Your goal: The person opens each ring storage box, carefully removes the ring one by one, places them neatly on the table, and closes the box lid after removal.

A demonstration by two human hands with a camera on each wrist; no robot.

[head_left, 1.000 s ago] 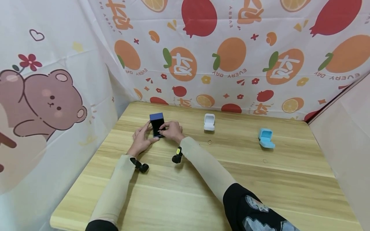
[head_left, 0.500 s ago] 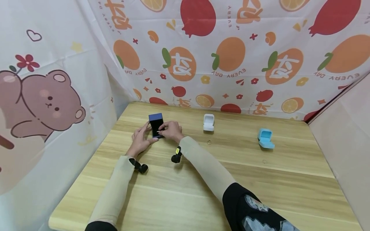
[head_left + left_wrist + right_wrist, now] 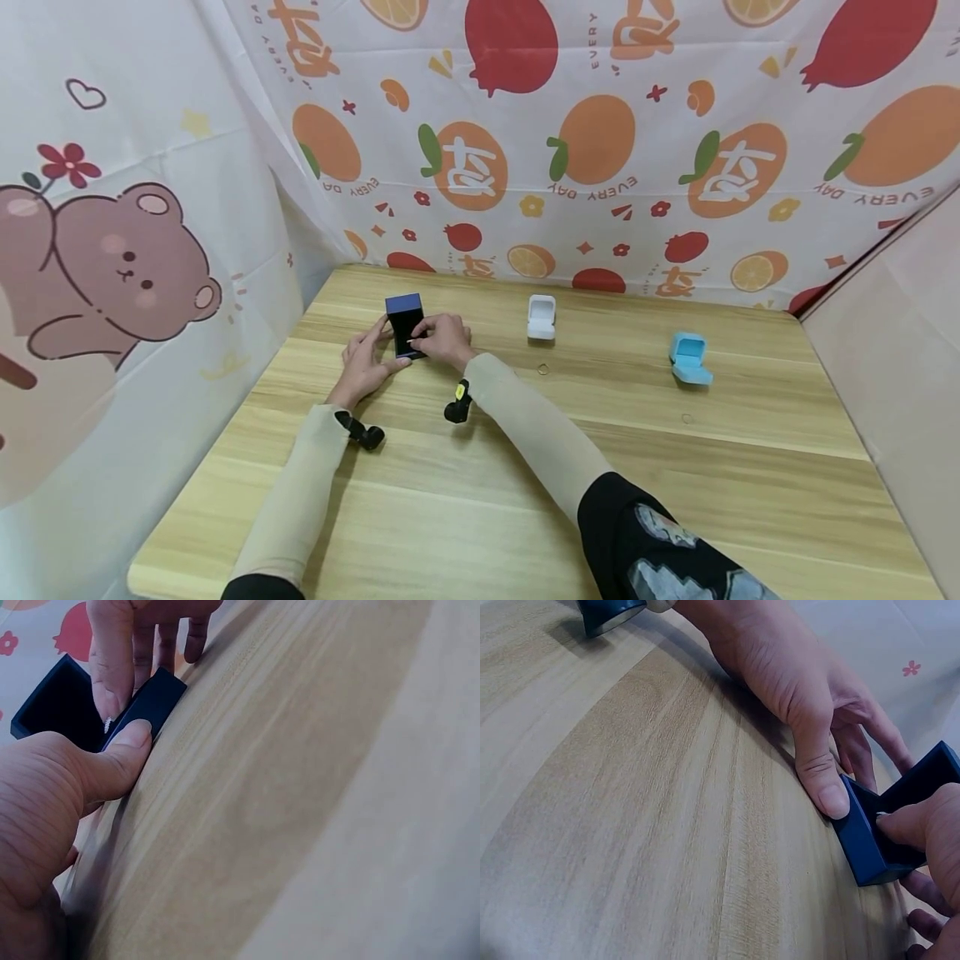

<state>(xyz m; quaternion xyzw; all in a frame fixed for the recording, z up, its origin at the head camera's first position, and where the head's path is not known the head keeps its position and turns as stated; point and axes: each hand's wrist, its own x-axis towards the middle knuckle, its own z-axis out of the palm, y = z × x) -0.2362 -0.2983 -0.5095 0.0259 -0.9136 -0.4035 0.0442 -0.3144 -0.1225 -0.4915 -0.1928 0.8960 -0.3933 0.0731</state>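
Note:
A dark blue ring box (image 3: pixel 405 307) with a black inside stands with its lid up at the back left of the table. My left hand (image 3: pixel 363 367) grips it from the left, the thumb (image 3: pixel 129 739) on the front wall and the fingers round the side. From the right, my right hand (image 3: pixel 446 340) reaches into the box. Between its thumb and index finger it pinches a small ring (image 3: pixel 108 724) with a sparkling band, low in the box. Most of that ring is hidden by the fingertips.
An open white ring box (image 3: pixel 542 318) stands right of my hands, with a thin ring (image 3: pixel 543 369) lying in front. Farther right is an open light blue ring box (image 3: pixel 689 359), another thin ring (image 3: pixel 687 418) before it. A printed cloth (image 3: pixel 525 167) hangs behind the wooden table (image 3: pixel 465 517).
Both hands stay at the dark blue box with hardly any movement. The head view has shifted very slightly.

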